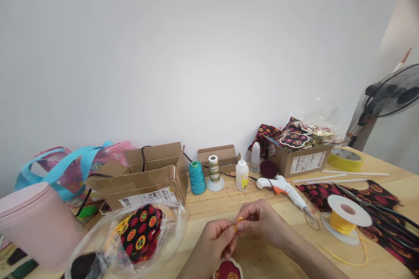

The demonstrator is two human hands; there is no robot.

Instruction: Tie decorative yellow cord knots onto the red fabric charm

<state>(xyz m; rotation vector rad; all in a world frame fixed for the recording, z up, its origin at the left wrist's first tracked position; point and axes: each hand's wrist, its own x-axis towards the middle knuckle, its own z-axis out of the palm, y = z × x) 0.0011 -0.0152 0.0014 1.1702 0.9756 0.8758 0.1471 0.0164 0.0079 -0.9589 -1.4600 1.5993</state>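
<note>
My left hand (220, 239) and my right hand (258, 220) meet low in the middle of the view, fingers pinched together. Between them is a small loop of yellow cord (240, 223), and both hands grip it. Just below my left hand, a flower-shaped fabric piece (228, 270) in dark red with a pale rim shows at the bottom edge, partly cut off. To the right stands a white spool (349, 211) wound with yellow cord, its loose end trailing over the table. A white hot glue gun (284, 189) lies behind my right hand.
A clear plastic bag (176, 218) with patterned cloth lies left, beside a pink bin (36, 226). Behind are an open cardboard box (147, 183), teal thread (197, 178) and a glue bottle (242, 174). Scissors (356, 198), patterned fabric (314, 194) and a filled box (303, 161) occupy the right.
</note>
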